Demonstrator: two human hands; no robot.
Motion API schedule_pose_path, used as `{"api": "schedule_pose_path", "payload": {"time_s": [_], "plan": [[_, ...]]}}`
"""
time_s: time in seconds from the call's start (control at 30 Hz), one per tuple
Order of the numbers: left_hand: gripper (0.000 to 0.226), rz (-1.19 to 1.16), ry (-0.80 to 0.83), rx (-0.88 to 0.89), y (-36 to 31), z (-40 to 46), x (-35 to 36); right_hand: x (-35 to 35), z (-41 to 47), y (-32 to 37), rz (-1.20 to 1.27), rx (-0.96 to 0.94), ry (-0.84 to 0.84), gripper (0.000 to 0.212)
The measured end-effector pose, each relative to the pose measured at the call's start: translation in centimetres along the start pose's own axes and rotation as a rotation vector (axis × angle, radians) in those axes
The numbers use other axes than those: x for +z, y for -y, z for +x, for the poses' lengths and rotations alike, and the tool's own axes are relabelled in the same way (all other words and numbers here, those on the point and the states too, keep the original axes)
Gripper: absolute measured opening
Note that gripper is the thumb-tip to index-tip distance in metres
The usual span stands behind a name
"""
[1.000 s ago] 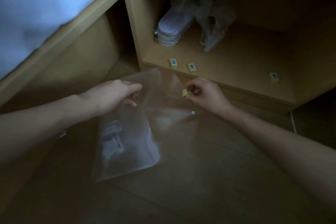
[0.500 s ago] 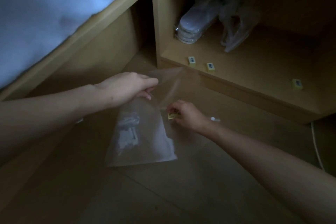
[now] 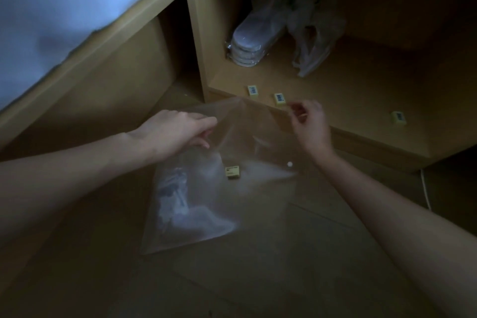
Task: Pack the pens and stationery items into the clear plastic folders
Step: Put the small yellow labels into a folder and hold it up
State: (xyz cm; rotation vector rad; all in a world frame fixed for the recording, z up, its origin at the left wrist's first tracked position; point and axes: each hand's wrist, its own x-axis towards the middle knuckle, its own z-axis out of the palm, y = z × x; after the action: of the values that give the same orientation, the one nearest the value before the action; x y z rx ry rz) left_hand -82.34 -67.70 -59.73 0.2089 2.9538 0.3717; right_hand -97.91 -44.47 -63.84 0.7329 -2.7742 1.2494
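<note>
A clear plastic folder [image 3: 206, 214] lies tilted on the wooden floor, with pale stationery [image 3: 175, 193] showing dimly in its lower left. A small yellow eraser [image 3: 233, 172] lies inside it near the mouth. My left hand [image 3: 178, 131] pinches the folder's upper edge and holds it up. My right hand [image 3: 309, 124] hovers at the shelf's front edge with loosely curled fingers and nothing visible in them. Three more yellow erasers lie on the shelf: one [image 3: 253, 90], another [image 3: 280, 99] right by my right fingertips, and a third [image 3: 398, 117] far right.
The open wooden cabinet [image 3: 361, 90] also holds a wrapped stack of grey oval items [image 3: 247, 46] and a crumpled plastic bag [image 3: 309, 54]. A wooden bed frame [image 3: 103, 41] with a white sheet stands at left. A white cable [image 3: 426, 188] runs along the floor at right.
My right hand went into the folder with the yellow eraser, left it there and came back up to the shelf edge. My left hand kept hold of the folder.
</note>
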Motion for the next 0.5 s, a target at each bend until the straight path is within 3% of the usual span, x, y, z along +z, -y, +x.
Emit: {"api": "schedule_pose_path", "payload": {"time_s": [0.07,0.23,0.5], "plan": [[0.023,0.015,-0.030,-0.015,-0.2,0.0,-0.3,0.2,1.5,-0.7,-0.007,0.033,-0.039,0.027],[0.023,0.139,-0.036,-0.097,-0.6,0.3,-0.7,2.4,4.7,-2.3,-0.110,0.070,0.052,0.032],[0.022,0.065,-0.075,-0.141,-0.4,0.1,-0.7,5.1,6.7,-2.1,-0.154,0.076,0.039,0.038]]}}
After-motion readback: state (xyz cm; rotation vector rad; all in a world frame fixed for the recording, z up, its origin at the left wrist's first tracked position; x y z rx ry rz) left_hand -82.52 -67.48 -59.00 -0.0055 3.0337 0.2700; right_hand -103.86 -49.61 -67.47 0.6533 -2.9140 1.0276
